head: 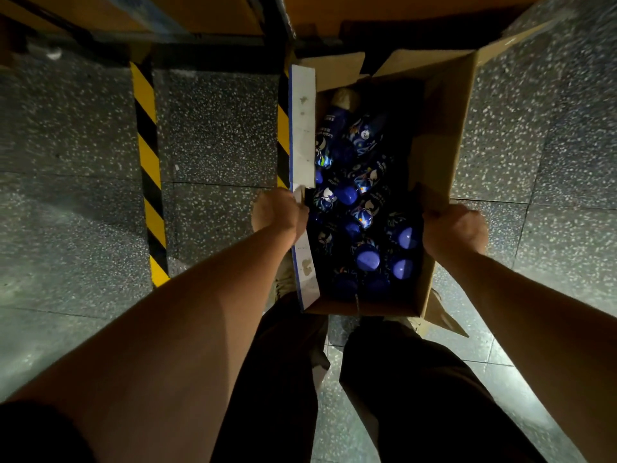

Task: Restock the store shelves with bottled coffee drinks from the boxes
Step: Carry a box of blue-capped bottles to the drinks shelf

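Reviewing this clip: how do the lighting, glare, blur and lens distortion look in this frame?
Head view: dim overall. The inside of the box is in deep shadow, and only the bottle caps catch soft highlights. The floor glares pale at the lower edges. Wide-angle distortion bends the striped post and enlarges the left forearm. The top right corner looks smeared.

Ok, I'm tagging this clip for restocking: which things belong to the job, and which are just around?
Job: cardboard box; blue-capped bottles inside it; left hand and right hand, each gripping a box side.
Just around: yellow-black striped post; speckled floor; dark trousers.
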A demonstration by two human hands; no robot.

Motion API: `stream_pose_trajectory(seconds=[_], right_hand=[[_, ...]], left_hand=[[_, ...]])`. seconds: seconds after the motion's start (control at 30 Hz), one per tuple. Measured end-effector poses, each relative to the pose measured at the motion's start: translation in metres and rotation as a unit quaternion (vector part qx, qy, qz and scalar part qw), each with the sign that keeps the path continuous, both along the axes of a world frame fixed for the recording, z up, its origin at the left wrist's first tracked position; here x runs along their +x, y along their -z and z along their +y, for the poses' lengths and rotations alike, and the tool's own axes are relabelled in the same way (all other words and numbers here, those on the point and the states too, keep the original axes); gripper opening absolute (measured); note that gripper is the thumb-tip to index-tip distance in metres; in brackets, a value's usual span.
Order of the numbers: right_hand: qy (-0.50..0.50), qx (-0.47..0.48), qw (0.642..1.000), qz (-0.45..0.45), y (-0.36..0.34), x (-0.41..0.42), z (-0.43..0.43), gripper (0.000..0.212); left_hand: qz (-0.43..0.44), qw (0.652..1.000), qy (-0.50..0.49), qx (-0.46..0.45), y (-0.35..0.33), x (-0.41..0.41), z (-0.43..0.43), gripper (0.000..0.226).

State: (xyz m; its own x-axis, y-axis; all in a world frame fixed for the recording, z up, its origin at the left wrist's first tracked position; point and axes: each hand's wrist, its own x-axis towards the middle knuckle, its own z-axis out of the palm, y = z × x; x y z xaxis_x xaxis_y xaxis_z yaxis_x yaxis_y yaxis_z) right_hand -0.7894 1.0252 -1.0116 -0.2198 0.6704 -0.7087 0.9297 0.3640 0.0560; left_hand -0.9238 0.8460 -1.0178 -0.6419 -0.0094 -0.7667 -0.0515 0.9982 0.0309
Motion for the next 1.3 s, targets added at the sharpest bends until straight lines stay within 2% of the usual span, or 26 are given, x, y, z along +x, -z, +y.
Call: stream_pose_trajectory(seconds=[0.17, 0.3, 0.47, 0.7, 1.03, 1.2, 1.3], right_hand=[[-0.028, -0.008, 1.000, -0.006, -0.042, -0.001, -0.010, 0.043], [-0.090, -0.011, 0.996, -0.003, -0.090, -0.008, -0.023, 0.044], [-0.172, -0.013, 0.985, 0.000, -0.151, -0.020, -0.049, 0.046], [-0.333, 0.002, 0.943, -0.001, -0.230, -0.054, -0.113, 0.039], [-0.478, -0.013, 0.878, 0.027, -0.337, -0.119, -0.315, 0.026], [-0.557, -0.037, 0.828, 0.053, -0.398, -0.159, -0.441, 0.027], [-0.597, -0.040, 0.798, 0.071, -0.436, -0.183, -0.517, 0.020]], left_hand=[[-0.006, 1.000, -0.019, 0.011, -0.039, 0.008, -0.020, 0.030], [0.002, 1.000, -0.022, 0.002, -0.088, 0.014, -0.043, 0.032], [0.022, 0.993, -0.115, 0.009, -0.153, 0.041, -0.088, 0.037], [0.044, 0.967, -0.249, 0.018, -0.224, 0.079, -0.171, 0.040], [0.051, 0.935, -0.348, 0.038, -0.324, 0.101, -0.368, 0.030], [0.080, 0.899, -0.429, 0.025, -0.390, 0.094, -0.484, 0.031], [0.104, 0.876, -0.470, 0.021, -0.432, 0.088, -0.550, 0.032]])
